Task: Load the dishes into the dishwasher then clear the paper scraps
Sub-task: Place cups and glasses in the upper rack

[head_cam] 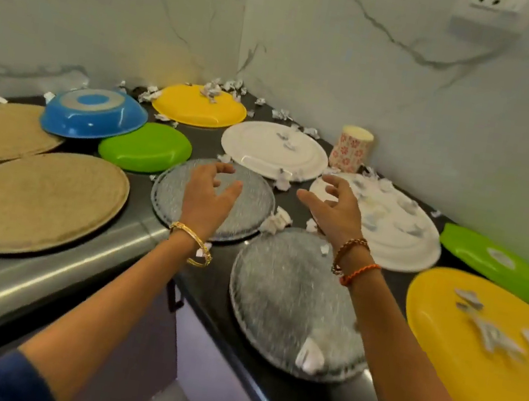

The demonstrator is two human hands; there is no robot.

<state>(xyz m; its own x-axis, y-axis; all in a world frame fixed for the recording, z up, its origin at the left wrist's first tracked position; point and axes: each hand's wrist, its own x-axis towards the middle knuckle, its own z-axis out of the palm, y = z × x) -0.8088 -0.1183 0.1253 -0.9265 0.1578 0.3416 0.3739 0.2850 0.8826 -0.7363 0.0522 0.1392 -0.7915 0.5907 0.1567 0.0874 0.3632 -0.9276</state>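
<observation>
Both hands are out over the black countertop [208,281], and neither is holding anything: the left hand [210,192] hovers with fingers loosely spread above the far textured glass plate [170,192], while the right hand [333,204] hangs relaxed, fingers apart, just above the near-left edge of a white plate [398,245] littered with paper scraps [407,228]. Nearer the camera sits a second textured glass plate [283,293], a crumpled scrap [309,358] on its near rim. Off to the right, a big yellow plate [472,365] carries more torn paper, and a green plate [476,251] lies just beyond it. Further back there is another white plate [264,146], a yellow plate [194,109] in the corner with scraps heaped around its far edge, and a floral paper cup [350,150] near the right wall. On the left, an upturned blue bowl [93,114] sits beside an upturned green dish [144,150], and two woven round mats [34,202] lie on the left counter. No dishwasher shows in this view.
</observation>
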